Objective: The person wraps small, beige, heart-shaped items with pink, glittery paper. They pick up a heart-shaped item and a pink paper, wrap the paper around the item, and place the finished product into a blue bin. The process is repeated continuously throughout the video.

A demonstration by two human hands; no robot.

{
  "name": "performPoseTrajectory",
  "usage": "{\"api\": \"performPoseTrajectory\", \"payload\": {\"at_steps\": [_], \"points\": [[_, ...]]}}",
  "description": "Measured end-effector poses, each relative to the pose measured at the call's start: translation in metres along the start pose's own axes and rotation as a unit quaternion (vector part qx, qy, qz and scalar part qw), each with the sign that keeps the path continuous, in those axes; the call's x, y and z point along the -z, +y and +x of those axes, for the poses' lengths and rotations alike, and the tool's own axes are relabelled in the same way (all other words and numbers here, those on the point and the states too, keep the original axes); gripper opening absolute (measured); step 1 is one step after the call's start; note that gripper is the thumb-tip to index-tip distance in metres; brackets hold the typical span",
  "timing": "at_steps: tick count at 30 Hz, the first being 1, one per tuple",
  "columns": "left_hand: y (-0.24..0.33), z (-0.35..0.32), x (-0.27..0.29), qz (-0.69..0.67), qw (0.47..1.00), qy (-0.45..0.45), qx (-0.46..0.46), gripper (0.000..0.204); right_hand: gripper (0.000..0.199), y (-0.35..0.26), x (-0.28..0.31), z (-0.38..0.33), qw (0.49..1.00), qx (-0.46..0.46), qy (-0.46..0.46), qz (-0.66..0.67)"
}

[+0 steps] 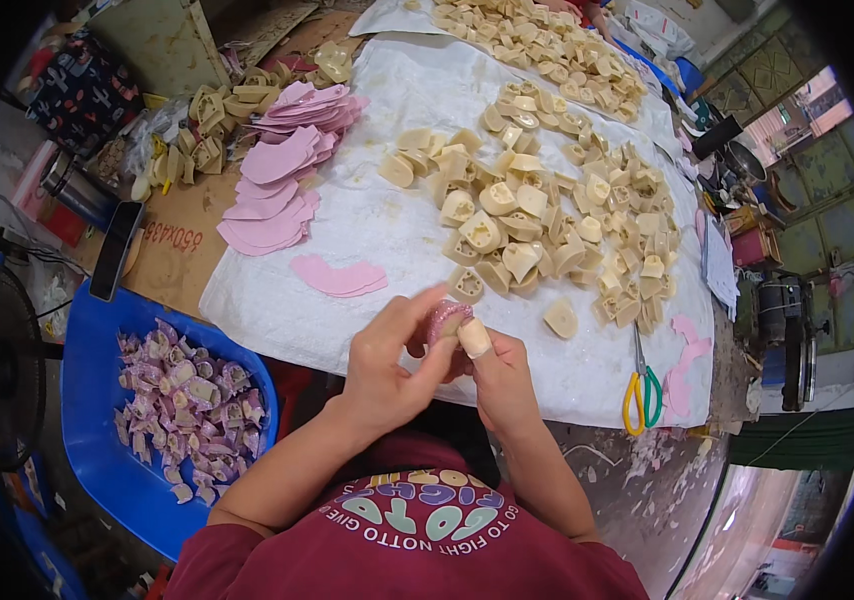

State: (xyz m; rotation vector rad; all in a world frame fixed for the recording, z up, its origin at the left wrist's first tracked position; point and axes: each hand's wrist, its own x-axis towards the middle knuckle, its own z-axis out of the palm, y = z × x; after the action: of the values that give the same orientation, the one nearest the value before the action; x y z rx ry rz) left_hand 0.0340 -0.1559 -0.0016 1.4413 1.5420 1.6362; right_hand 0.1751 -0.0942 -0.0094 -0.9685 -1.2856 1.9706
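Near the table's front edge, both my hands are closed on one small shoe heel point(449, 321) wrapped in glittery pink sheet. My left hand point(387, 362) grips it between thumb and fingers from the left. My right hand point(503, 385) holds its other side, the thumb bound in beige tape; fingers behind the heel are partly hidden. Just ahead, a bare beige heel point(466, 285) lies at the edge of a large spread of bare heels point(522, 225). Left of my hands is a loose curved pink piece point(339, 277), with fanned stacks of pink pieces point(277, 190) beyond.
A blue tub point(97, 440) of pink-covered heels point(187, 395) stands at lower left. Scissors point(641, 392) with yellow and green handles lie at the right front edge beside pink scraps point(687, 365). A phone point(117, 250) rests by the tub. Another person point(597, 18) is at the far end.
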Motion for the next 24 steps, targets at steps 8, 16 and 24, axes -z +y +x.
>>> {"api": "performPoseTrajectory", "payload": {"at_steps": [8, 16, 24], "points": [[-0.001, 0.017, 0.020, -0.102, 0.974, -0.169, 0.112, 0.033, 0.028, -0.004, -0.002, -0.012, 0.972, 0.138, -0.026, -0.188], [0.001, 0.009, 0.010, -0.007, 0.987, -0.135, 0.088, 0.042, 0.029, -0.002, -0.009, -0.006, 0.998, 0.037, -0.026, -0.040], [-0.007, 0.017, 0.015, -0.102, 0.987, -0.108, -0.061, 0.025, 0.043, -0.016, 0.010, 0.010, 0.943, -0.188, -0.104, 0.254]]}}
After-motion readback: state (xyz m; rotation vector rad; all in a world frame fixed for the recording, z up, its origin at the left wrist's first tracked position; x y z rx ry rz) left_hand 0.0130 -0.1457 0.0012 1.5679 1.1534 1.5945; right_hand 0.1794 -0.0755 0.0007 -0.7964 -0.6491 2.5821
